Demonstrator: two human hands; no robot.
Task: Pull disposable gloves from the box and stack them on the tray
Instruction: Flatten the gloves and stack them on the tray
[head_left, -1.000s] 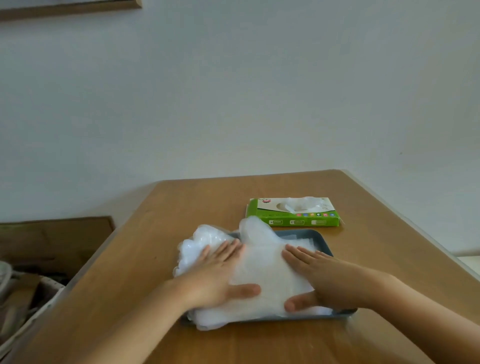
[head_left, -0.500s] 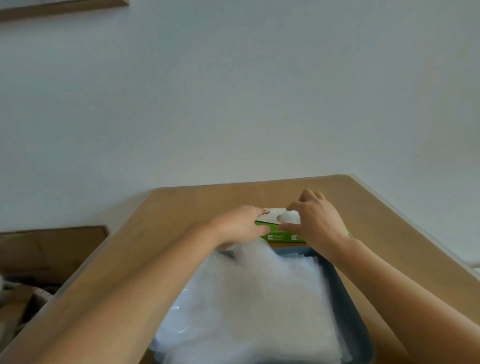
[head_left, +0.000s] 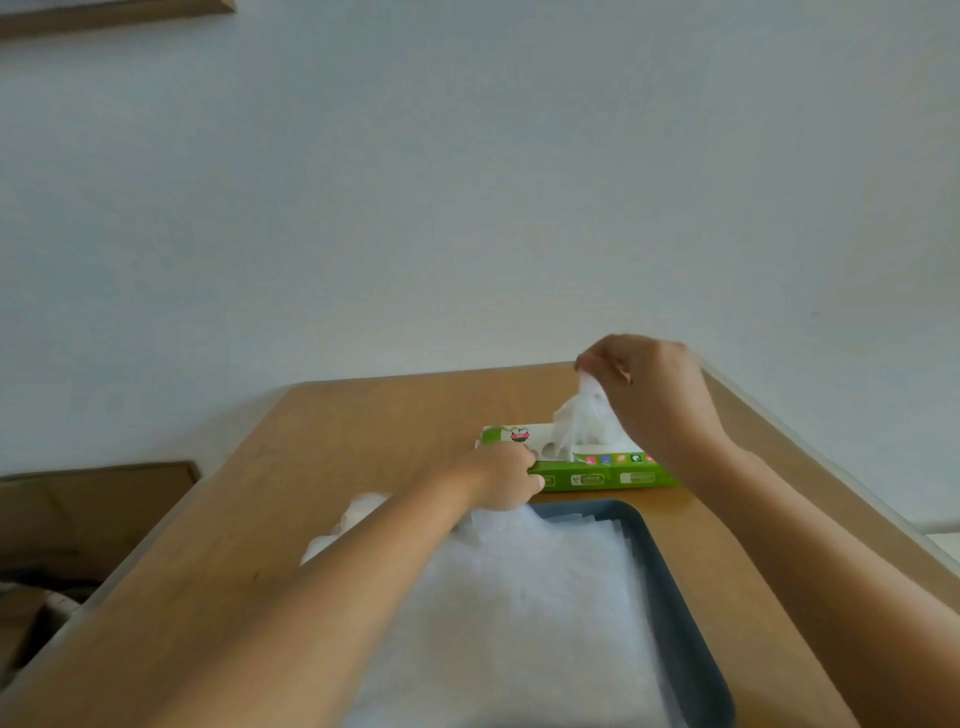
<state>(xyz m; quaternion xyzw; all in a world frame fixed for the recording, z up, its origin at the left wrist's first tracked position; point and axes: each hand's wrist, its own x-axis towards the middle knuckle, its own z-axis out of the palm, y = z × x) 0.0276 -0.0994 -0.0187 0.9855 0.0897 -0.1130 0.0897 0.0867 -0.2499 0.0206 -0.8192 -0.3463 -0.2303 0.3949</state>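
a second ago both your hands lay flat on the stack of gloves in the tray, pressing it down; half a second ago they had reached the box. now your right hand is raised above the box opening. its fingertips pinch the top of a fresh glove, which is drawn partway out with its lower end still in the slot. your left hand grips the near left end of the box, thumb against its green front, holding it down on the table. the box lies just behind the tray's far rim. so the smoothing is over and a new pull is under way. judging from the thick pile, which spills over the tray's left edge, you are well into the task. next the glove must come clear of the slot and go onto the pile. the film looks thin and clingy, so it may drag a second glove up, or lift the box if your left hand lets go.
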